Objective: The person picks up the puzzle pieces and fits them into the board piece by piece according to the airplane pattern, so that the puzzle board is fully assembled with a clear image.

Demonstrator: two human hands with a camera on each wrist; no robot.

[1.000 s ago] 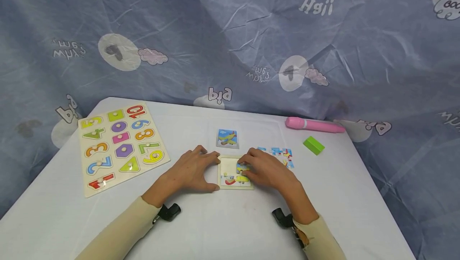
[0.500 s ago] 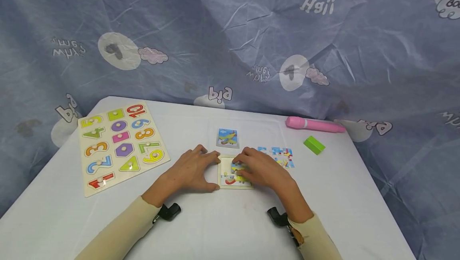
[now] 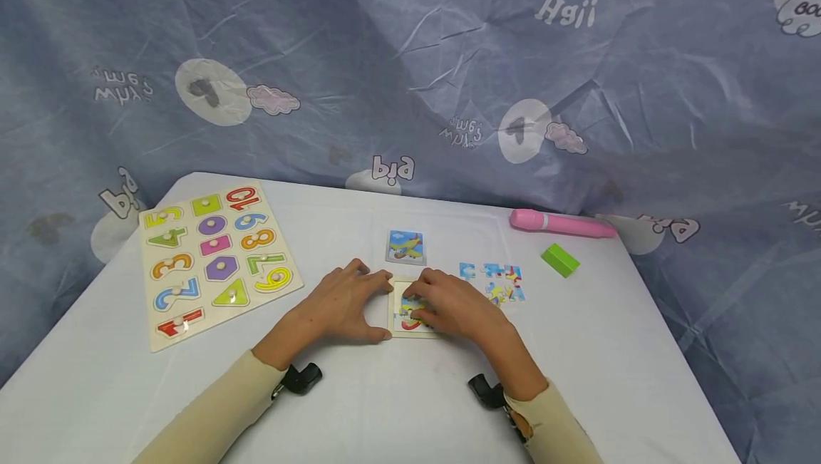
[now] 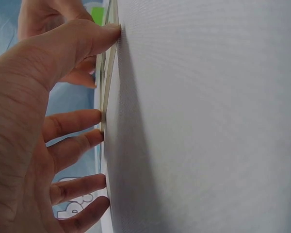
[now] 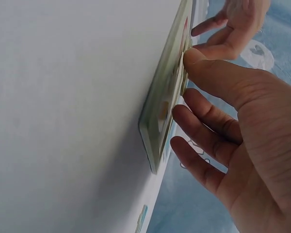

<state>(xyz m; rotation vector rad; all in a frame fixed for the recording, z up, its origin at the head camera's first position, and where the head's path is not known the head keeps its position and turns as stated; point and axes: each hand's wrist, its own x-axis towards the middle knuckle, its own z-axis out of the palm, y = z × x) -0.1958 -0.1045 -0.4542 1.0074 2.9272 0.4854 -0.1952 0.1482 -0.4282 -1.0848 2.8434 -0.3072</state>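
My left hand (image 3: 343, 307) rests at the left side of a small wooden puzzle tray (image 3: 423, 336), thumb at its near corner and forefinger at the far one. In the left wrist view, that thumb (image 4: 106, 34) touches the tray's edge with the other fingers spread. Over the tray, my right hand (image 3: 458, 307) pinches a jigsaw piece (image 3: 412, 304) between thumb and fingers, partly hidden by them. Under the right thumb, a red-and-white part of the picture (image 3: 407, 323) shows in the tray's near row. The right wrist view shows the piece close over the tray (image 5: 153, 131).
Several loose jigsaw pieces (image 3: 512, 273) lie right of the tray. A picture card with a yellow plane (image 3: 406, 246) lies behind it. At left is a number-and-shape board (image 3: 218, 293); at right, a green block (image 3: 560, 259) and a pink cylinder with a white band (image 3: 567, 224).
My right hand has slid the jigsaw piece leftward across the tray, uncovering more of the loose pieces at right. The left hand has stayed at the tray's left side.
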